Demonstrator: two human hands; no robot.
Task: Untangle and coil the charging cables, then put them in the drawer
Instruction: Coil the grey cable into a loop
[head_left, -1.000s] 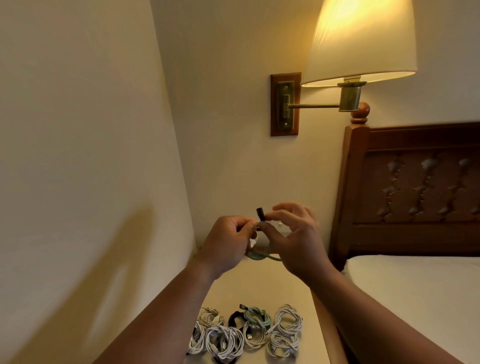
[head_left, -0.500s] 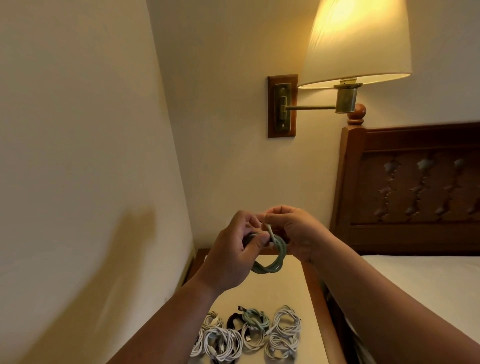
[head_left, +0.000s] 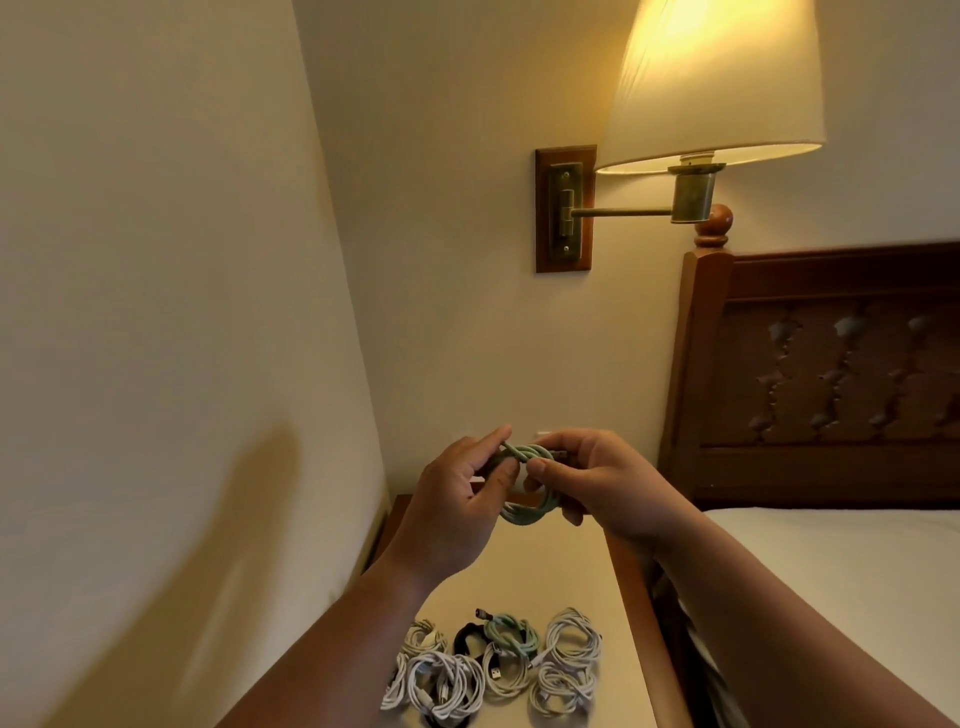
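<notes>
A green cable (head_left: 535, 512) wound into a small coil hangs in the air between both hands, above the nightstand (head_left: 561, 571). My left hand (head_left: 457, 499) pinches the coil's left side between thumb and forefinger. From the right, my right hand (head_left: 592, 478) grips the coil with curled fingers. Several coiled cables (head_left: 498, 665), mostly white, one black and one green, lie in a cluster near the nightstand's front edge. No drawer shows in the head view.
A cream wall (head_left: 156, 364) closes in on the left. A lit wall lamp (head_left: 711, 93) on a brass arm hangs above. A dark wooden headboard (head_left: 831, 389) and a bed with a white sheet (head_left: 857, 571) stand to the right.
The dark plug end held up a second ago has been tucked in; the green cable now forms a tight coil held between both hands, slightly lower.
</notes>
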